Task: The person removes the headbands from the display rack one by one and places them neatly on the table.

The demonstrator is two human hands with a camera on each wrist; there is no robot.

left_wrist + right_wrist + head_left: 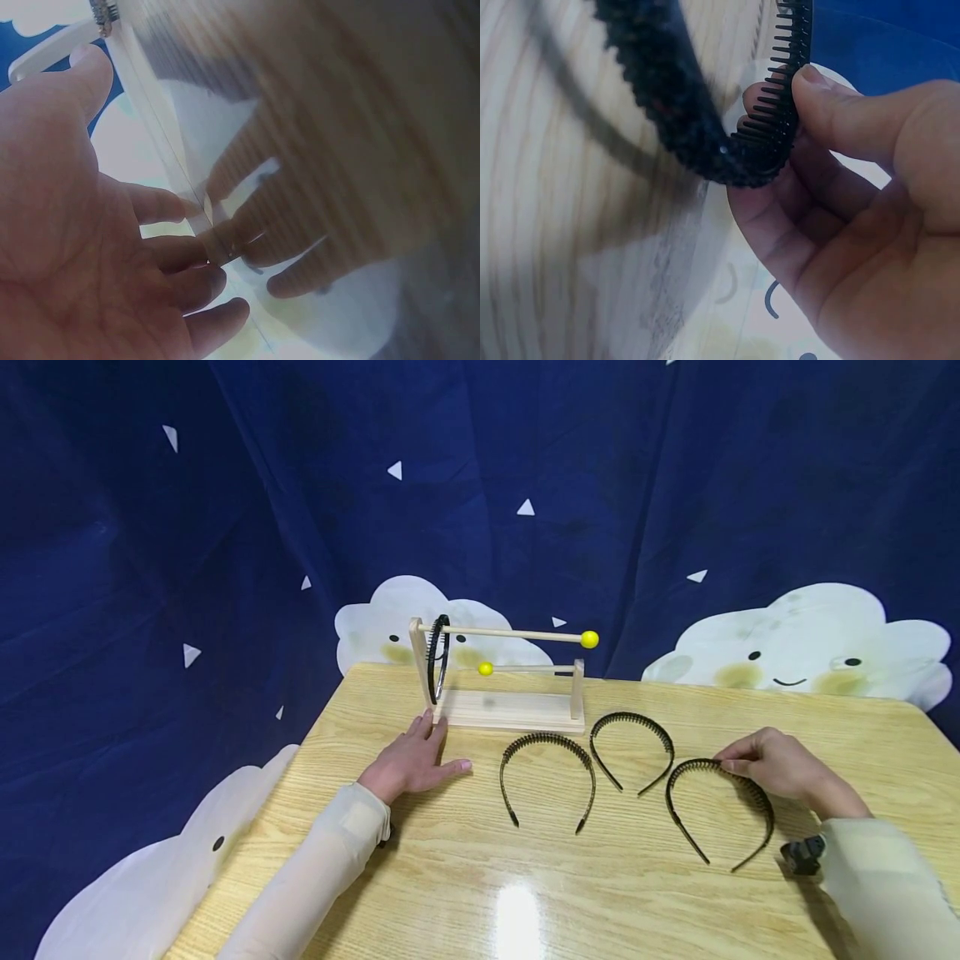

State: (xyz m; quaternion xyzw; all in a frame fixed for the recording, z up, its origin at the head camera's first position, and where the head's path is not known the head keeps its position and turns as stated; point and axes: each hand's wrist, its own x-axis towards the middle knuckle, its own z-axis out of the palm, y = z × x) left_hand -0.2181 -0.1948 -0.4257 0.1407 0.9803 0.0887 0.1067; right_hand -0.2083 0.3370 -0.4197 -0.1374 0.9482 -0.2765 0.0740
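Observation:
At the right of the head view my right hand pinches the top of a black toothed headband. The right wrist view shows thumb and fingers on its comb-like band. My left hand has its fingers stretched out, with the fingertips at the left end of a wooden stand. A black headband hangs on the stand's upper rod, by the left post. Between my hands lie two more dark headbands, one nearer the left and one farther back.
The upper rod ends in a yellow ball on the right. A shorter lower rod points left from the right post, tipped with another yellow ball. Behind the wooden table hangs a dark blue curtain with white clouds.

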